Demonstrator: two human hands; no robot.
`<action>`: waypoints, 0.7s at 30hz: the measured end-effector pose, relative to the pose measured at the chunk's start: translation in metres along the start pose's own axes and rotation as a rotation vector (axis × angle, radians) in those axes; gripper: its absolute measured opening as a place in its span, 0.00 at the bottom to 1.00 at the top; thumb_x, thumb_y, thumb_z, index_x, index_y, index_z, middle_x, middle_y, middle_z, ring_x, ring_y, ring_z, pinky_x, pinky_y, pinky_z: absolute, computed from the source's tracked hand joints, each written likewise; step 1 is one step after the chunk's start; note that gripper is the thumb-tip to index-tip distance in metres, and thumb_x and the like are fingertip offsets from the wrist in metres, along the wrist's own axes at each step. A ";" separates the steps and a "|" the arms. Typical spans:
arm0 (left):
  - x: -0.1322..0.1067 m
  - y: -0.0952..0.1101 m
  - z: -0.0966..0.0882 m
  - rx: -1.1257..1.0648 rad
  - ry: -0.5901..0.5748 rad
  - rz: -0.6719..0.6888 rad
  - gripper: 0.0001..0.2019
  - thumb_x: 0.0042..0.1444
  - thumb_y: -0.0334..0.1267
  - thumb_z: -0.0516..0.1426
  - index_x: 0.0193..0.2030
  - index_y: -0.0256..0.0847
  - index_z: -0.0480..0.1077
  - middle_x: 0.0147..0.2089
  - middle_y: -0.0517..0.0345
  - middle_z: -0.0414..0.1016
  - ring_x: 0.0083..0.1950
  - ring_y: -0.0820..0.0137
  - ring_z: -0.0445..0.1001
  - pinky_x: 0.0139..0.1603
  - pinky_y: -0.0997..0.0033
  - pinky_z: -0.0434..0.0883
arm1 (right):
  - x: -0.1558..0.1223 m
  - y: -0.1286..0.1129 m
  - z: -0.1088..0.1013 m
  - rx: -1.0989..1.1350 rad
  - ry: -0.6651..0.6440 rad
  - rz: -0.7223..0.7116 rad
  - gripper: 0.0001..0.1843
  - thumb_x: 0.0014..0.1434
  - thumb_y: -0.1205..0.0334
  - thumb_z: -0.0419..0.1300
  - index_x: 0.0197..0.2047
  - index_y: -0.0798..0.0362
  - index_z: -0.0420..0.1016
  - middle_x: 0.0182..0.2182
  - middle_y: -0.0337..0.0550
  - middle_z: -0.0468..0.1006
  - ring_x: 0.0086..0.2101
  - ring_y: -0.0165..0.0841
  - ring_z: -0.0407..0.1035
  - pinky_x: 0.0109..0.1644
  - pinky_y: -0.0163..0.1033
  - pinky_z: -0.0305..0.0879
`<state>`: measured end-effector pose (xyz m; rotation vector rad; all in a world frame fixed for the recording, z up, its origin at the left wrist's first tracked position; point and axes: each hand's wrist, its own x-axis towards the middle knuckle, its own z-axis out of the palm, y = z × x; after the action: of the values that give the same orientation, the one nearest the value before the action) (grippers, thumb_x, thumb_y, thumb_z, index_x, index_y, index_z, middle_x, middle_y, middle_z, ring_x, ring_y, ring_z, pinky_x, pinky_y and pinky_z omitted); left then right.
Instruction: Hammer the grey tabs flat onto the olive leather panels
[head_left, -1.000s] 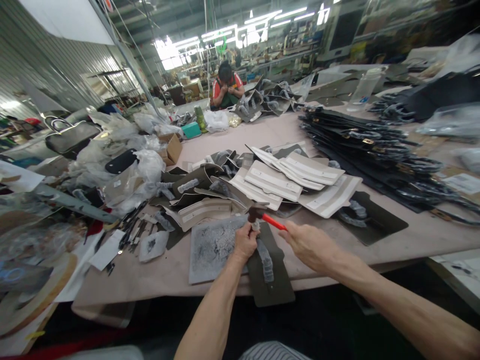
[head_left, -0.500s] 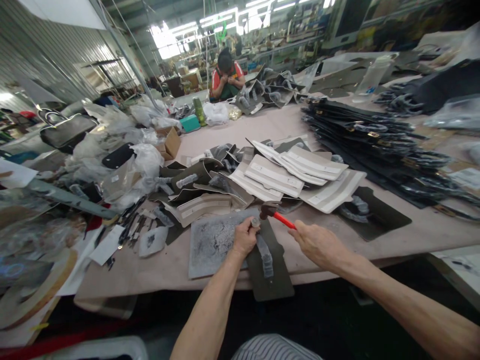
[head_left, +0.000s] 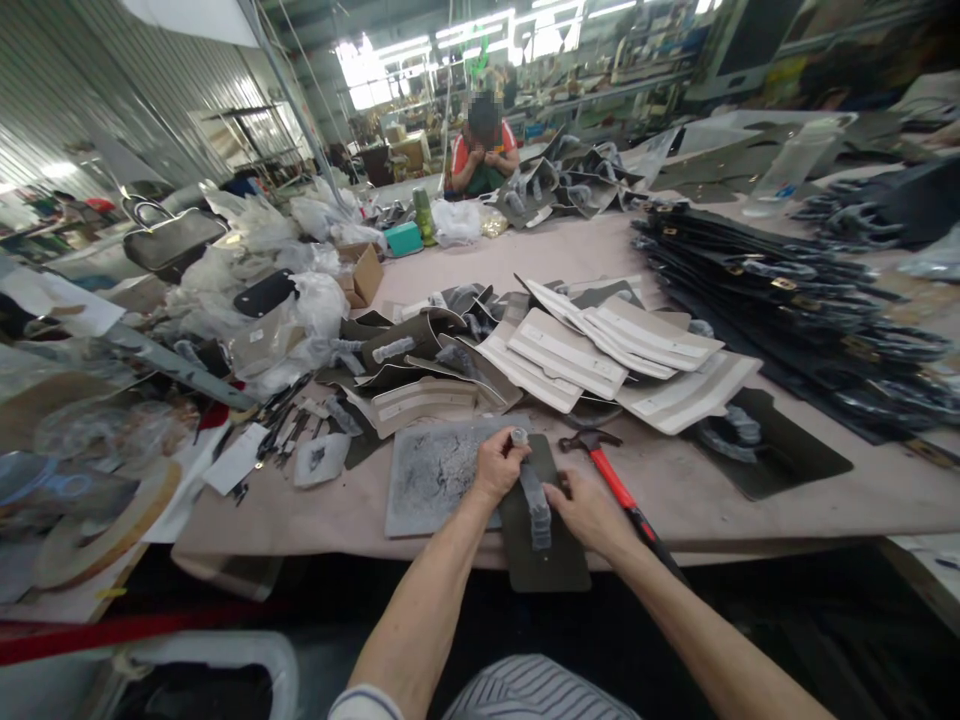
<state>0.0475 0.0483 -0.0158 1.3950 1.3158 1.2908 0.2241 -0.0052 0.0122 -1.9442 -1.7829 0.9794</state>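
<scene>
My left hand [head_left: 501,466] is closed around a short metal punch [head_left: 519,437], standing upright at the top end of a plastic-wrapped handle [head_left: 536,510]. That handle is fixed on a dark olive panel [head_left: 551,570], which lies partly over a grey slab [head_left: 427,480] with a cracked, worn surface. My right hand [head_left: 589,510] holds nothing; its thumb and forefinger are apart at the panel's right side, close to the handle. Just right of it a hammer [head_left: 615,480] with a red and black grip lies on the table, head pointing away from me.
Behind the slab lie piled panels [head_left: 566,355], some pale side up. A stack of black pieces [head_left: 765,300] fills the right. Plastic bags [head_left: 322,300], a cardboard box [head_left: 364,275] and small metal parts [head_left: 289,430] are on the left. Across the table sits a person [head_left: 484,160].
The hammer has left my right hand and now rests on the table. My right hand has moved left to the panel. My left hand still grips the punch. The view has shifted slightly.
</scene>
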 end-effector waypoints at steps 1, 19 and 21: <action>0.002 -0.001 0.001 -0.046 0.036 -0.037 0.07 0.50 0.36 0.63 0.37 0.39 0.76 0.33 0.59 0.80 0.35 0.68 0.76 0.39 0.71 0.72 | 0.001 -0.003 0.008 0.029 -0.013 0.023 0.17 0.63 0.52 0.56 0.49 0.56 0.70 0.38 0.51 0.77 0.41 0.42 0.73 0.44 0.41 0.64; -0.044 0.000 -0.072 -0.187 0.361 -0.102 0.16 0.53 0.43 0.65 0.46 0.39 0.73 0.37 0.54 0.81 0.38 0.66 0.80 0.43 0.68 0.75 | -0.028 -0.015 -0.016 0.939 -0.003 -0.006 0.28 0.48 0.40 0.69 0.43 0.48 0.67 0.38 0.45 0.80 0.34 0.40 0.75 0.39 0.46 0.74; -0.056 0.005 -0.066 -0.092 0.317 -0.078 0.11 0.55 0.39 0.63 0.44 0.38 0.74 0.35 0.55 0.80 0.37 0.67 0.78 0.41 0.69 0.74 | -0.030 -0.036 -0.030 0.777 0.113 -0.031 0.27 0.53 0.33 0.61 0.43 0.47 0.68 0.39 0.51 0.79 0.35 0.42 0.76 0.36 0.46 0.73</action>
<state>-0.0126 -0.0129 -0.0091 1.0957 1.4827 1.5431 0.2176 -0.0216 0.0647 -1.4293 -1.1105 1.2714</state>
